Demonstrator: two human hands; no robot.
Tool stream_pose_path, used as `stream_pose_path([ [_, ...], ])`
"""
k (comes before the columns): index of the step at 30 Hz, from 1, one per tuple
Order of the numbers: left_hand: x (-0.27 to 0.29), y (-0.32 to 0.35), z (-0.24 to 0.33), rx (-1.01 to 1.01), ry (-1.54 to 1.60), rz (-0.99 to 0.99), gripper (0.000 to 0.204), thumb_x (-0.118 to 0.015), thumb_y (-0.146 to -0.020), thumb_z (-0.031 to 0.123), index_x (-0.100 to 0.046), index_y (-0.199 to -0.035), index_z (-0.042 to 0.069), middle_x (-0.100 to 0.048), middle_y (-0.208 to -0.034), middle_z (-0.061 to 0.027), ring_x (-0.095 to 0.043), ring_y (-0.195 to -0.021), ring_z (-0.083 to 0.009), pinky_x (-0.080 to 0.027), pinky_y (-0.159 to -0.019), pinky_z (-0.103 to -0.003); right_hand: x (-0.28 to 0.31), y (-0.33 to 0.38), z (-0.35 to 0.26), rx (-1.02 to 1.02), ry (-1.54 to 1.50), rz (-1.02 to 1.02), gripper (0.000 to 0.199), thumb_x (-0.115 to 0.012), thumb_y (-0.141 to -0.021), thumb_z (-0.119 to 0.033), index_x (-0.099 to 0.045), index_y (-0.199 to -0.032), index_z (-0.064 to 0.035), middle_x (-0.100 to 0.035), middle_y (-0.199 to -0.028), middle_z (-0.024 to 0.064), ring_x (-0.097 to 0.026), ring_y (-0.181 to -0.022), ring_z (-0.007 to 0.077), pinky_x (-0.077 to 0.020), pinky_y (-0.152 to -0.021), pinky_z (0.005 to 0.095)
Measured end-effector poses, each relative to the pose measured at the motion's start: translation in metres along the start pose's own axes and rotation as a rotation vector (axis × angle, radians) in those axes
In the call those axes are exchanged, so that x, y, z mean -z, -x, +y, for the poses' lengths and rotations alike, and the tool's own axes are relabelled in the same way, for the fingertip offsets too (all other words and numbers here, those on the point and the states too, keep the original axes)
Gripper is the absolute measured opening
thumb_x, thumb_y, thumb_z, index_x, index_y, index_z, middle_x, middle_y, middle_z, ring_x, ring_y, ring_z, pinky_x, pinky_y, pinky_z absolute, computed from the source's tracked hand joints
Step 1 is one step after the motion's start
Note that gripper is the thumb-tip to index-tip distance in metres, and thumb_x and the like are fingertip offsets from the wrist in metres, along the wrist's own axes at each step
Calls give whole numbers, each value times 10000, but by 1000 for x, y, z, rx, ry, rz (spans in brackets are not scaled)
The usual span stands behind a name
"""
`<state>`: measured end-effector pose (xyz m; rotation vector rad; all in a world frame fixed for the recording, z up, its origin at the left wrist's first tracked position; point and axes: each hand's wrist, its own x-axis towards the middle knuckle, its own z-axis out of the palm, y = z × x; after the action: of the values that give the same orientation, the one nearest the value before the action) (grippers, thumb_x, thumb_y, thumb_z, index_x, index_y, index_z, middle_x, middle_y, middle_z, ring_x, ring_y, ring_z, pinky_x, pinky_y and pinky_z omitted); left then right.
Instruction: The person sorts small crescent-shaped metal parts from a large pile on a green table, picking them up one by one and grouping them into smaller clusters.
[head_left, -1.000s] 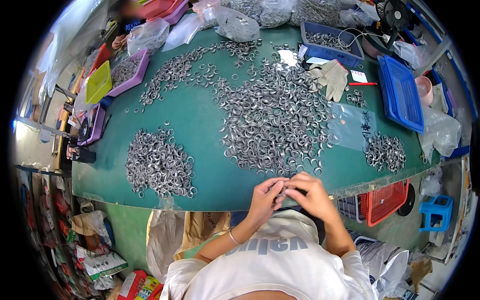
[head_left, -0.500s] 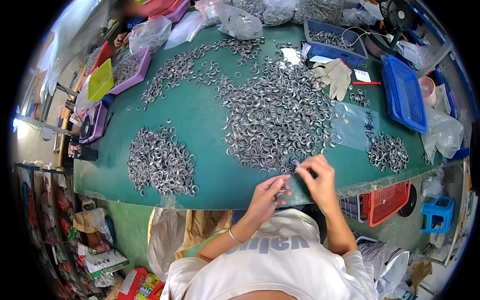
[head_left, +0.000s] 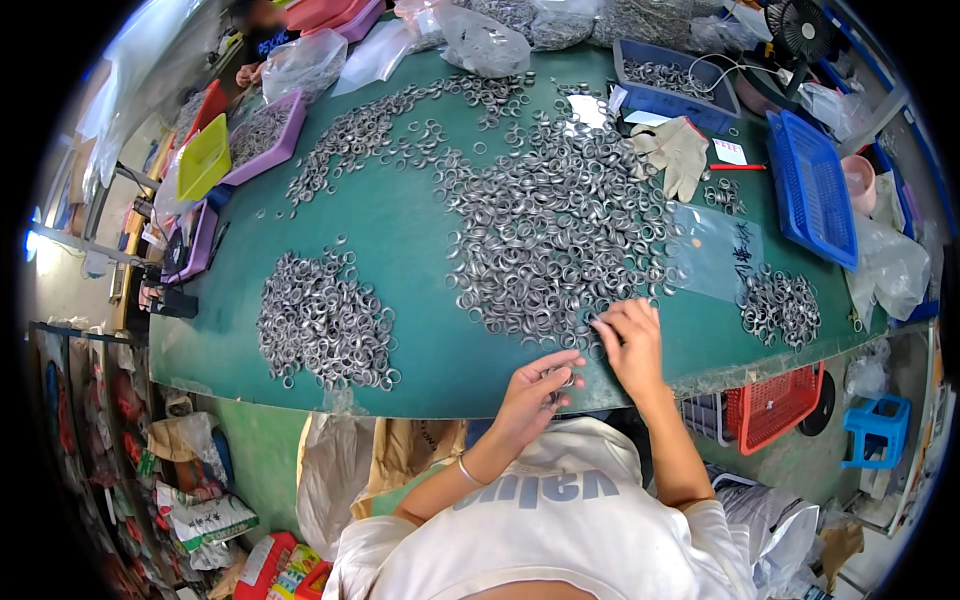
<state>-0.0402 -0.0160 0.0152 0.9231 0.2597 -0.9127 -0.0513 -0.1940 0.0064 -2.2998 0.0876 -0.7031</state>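
A broad pile of grey metal rings [head_left: 560, 225] covers the middle of the green table. My left hand [head_left: 535, 400] is curled, palm partly up, just in front of the pile's near edge, with a few metal rings [head_left: 556, 378] held among its fingers. Over that same edge, to the right, my right hand [head_left: 632, 340] reaches down with thumb and fingers drawn together. Whether a ring sits between those fingertips is too small to tell. A smaller heap of rings [head_left: 325, 320] lies at the left, another [head_left: 780, 308] at the right.
Beside the big pile lie a clear plastic bag [head_left: 715, 250] and a pale work glove [head_left: 675, 155]. Blue baskets [head_left: 810, 190] stand on the right, with a blue-grey bin [head_left: 675, 95] behind. At far left are a purple tray [head_left: 265, 140] and another person's hand [head_left: 247, 75].
My right hand has lowered slightly, its fingertips settling at the pile's near edge. The left hand stays almost in place, its fingers a little more curled around the rings.
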Motion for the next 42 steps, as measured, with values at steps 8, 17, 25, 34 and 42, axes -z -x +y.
stream_pose_path([
  [8, 3, -1, -6, -150, -59, -53, 266, -585, -906, 102, -592, -1157, 15, -614, -899, -34, -541, -759, -90, -391, -528, -199, 12, 23, -31, -715, -994, -390, 122, -628, -876, -78, -687, -872, 28, -678, -766, 54, -606, -716, 99, -470, -679, 230],
  [17, 6, 3, -2, -52, 27, -56, 200, -563, -897, 71, -604, -1083, 11, -608, -895, -64, -546, -743, -113, -430, -565, -204, -13, -11, -13, -123, 46, -7, 133, -715, -750, -118, -654, -792, -7, -586, -723, 96, -550, -689, 266, -435, -668, 368],
  [25, 15, 1, -3, -78, 131, -98, 169, -533, -886, 50, -603, -1029, -6, -603, -907, -90, -551, -753, -160, -445, -580, -249, -8, -2, -7, -487, -466, -151, 58, -685, -795, -55, -647, -798, -11, -601, -729, 33, -540, -630, 115, -419, -585, 260],
  [34, 19, 1, 1, -51, 76, -142, 189, -573, -917, 140, -605, -1020, -16, -592, -846, -66, -505, -643, -134, -390, -530, -235, 52, -103, 67, -531, -810, -254, 113, -605, -884, -139, -639, -883, -31, -633, -758, 23, -571, -656, 87, -448, -595, 224],
  [42, 12, -5, 7, -32, 154, -115, 203, -604, -880, 55, -595, -1074, -4, -617, -957, -105, -548, -746, -136, -420, -577, -229, 17, -222, 157, -365, -156, 121, 360, -595, -889, -227, -581, -1136, 35, -658, -999, 147, -620, -874, 225, -484, -804, 349],
])
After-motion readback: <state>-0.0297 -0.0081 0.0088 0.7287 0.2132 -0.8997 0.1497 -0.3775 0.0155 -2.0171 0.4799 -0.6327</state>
